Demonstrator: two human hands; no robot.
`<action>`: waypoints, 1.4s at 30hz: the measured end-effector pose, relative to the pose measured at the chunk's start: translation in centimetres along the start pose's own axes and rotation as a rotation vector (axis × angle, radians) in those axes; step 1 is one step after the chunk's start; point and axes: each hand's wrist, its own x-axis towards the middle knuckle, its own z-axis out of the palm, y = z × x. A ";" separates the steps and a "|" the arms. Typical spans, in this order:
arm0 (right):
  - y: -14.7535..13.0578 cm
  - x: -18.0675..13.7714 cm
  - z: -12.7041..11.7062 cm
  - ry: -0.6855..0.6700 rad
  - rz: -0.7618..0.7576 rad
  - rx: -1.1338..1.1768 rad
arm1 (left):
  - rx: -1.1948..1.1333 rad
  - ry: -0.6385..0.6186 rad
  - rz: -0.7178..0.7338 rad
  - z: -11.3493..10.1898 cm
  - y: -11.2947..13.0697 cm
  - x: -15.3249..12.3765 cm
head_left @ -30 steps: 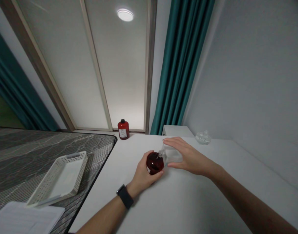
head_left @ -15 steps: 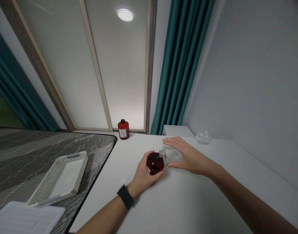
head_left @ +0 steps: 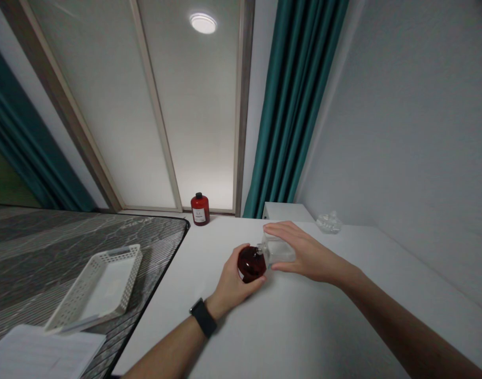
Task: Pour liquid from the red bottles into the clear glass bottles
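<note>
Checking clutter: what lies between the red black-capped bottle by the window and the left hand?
Head view: only bare white tabletop between red bottle and left hand.

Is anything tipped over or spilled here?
The clear bottle lies on its side in the right hand, its neck at the dark red ball in the left hand. The white basket looks tilted, one end on some papers. No spill shows.
</note>
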 end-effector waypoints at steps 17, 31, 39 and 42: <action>0.1 0.0 0.0 -0.003 -0.010 -0.001 | 0.005 0.005 -0.004 0.0 0.0 -0.1; 0.0 0.2 -0.2 -0.011 -0.017 -0.009 | 0.010 0.012 0.010 0.0 -0.1 -0.1; 0.0 0.2 -0.2 -0.027 -0.019 -0.022 | -0.002 -0.009 0.007 0.0 -0.4 -0.1; 0.0 0.2 -0.3 -0.030 -0.016 -0.019 | -0.005 -0.013 0.006 0.0 -0.5 -0.1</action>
